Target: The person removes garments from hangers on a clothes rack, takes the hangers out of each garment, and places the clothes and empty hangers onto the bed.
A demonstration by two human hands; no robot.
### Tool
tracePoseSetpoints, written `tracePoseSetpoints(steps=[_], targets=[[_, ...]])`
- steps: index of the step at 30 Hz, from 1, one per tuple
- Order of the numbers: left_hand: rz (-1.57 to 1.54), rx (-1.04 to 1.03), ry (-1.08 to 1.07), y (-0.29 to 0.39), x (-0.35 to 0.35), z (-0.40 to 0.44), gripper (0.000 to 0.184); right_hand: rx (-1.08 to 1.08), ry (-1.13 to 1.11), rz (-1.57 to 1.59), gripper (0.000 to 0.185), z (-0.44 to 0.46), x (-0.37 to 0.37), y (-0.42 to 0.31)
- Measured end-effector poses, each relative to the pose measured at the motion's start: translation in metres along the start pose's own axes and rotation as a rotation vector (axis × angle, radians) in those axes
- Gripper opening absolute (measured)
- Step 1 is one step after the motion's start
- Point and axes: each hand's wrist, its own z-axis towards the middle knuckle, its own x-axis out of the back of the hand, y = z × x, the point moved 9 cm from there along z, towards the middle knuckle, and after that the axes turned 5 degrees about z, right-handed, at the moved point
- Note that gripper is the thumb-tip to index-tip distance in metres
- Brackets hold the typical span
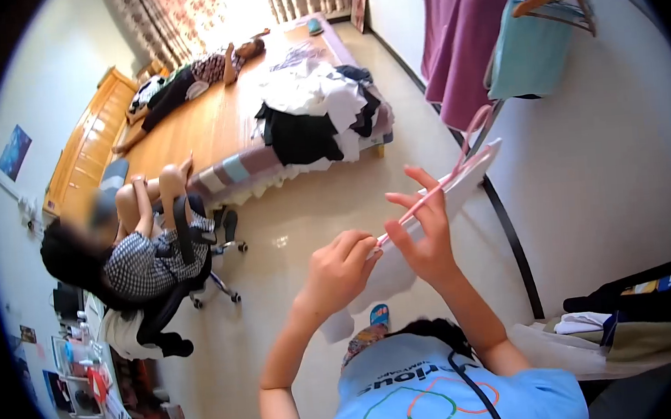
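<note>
Near the middle, the left hand (334, 272) pinches one end of a pink hanger (452, 174), likely light, stiff and best held by its bar, while the right hand (429, 245) spreads loosely against it beside a soft-looking white garment (471, 181).

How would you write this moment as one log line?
left hand: pinching pink hanger near one end; right hand: open at hanger; white garment: along hanger

Pink hanger (456, 174) seemingly smooth plastic, cloth (466, 190) matt.
</note>
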Motion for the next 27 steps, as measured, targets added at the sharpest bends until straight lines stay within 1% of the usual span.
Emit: tracePoseSetpoints(steps=[1,2,4,6,7,9,10,11,12,14,16,17,18,19,21,22,23,24,25,27], targets=[[-0.008,0.05,0.0,-0.017,0.003,-0.002,0.01,-0.033,0.018,0.156,0.015,0.011,-0.014,0.011],[-0.012,0.094,0.003,-0.033,0.006,-0.003,0.01,-0.033,0.009,0.166,0.015,0.02,-0.026,0.017],[0.029,0.148,-0.017,-0.057,0.012,-0.008,0.014,-0.006,-0.114,0.174,0.015,0.033,-0.058,0.024],[0.011,0.251,0.005,-0.082,0.021,-0.011,0.015,0.004,-0.165,0.218,0.017,0.047,-0.08,0.025],[0.02,0.262,0.017,-0.092,0.024,-0.01,0.015,0.003,-0.163,0.238,0.019,0.057,-0.087,0.028],[0.09,0.219,0.128,-0.105,0.037,-0.003,0.018,0.023,-0.182,0.257,0.022,0.08,-0.104,0.035],[0.098,0.227,0.148,-0.112,0.04,0.002,0.018,0.01,-0.151,0.283,0.024,0.091,-0.107,0.044],[0.104,0.306,0.125,-0.124,0.04,0.004,0.02,-0.006,-0.122,0.309,0.027,0.101,-0.111,0.054],[0.11,0.39,0.097,-0.137,0.038,0.003,0.021,0.0,-0.143,0.316,0.027,0.109,-0.117,0.061],[0.198,0.383,0.141,-0.158,0.037,0.011,0.022,-0.029,-0.115,0.379,0.029,0.134,-0.127,0.081],[0.297,0.326,0.186,-0.177,0.031,0.025,0.023,-0.067,-0.077,0.418,0.031,0.161,-0.133,0.11],[0.368,0.25,0.23,-0.184,0.03,0.034,0.024,-0.086,-0.067,0.449,0.032,0.175,-0.136,0.126],[0.385,0.255,0.243,-0.196,0.028,0.041,0.024,-0.106,-0.054,0.479,0.033,0.19,-0.138,0.145],[0.397,0.178,0.262,-0.202,0.027,0.052,0.025,-0.102,-0.054,0.493,0.033,0.204,-0.139,0.161],[0.443,0.042,0.262,-0.215,0.019,0.073,0.03,-0.22,-0.024,0.612,0.034,0.229,-0.145,0.194],[0.45,0.035,0.255,-0.227,0.014,0.081,0.03,-0.285,0.003,0.663,0.035,0.24,-0.149,0.21],[0.477,-0.008,0.26,-0.237,0.009,0.09,0.029,-0.279,0.014,0.673,0.035,0.252,-0.151,0.217],[0.504,-0.055,0.269,-0.247,0.006,0.099,0.029,-0.323,0.04,0.703,0.034,0.265,-0.154,0.227],[0.508,-0.062,0.253,-0.255,0.004,0.111,0.028,-0.371,0.065,0.733,0.034,0.276,-0.16,0.238],[0.484,-0.058,0.261,-0.277,-0.002,0.122,0.026,-0.397,0.073,0.754,0.034,0.297,-0.173,0.258]])
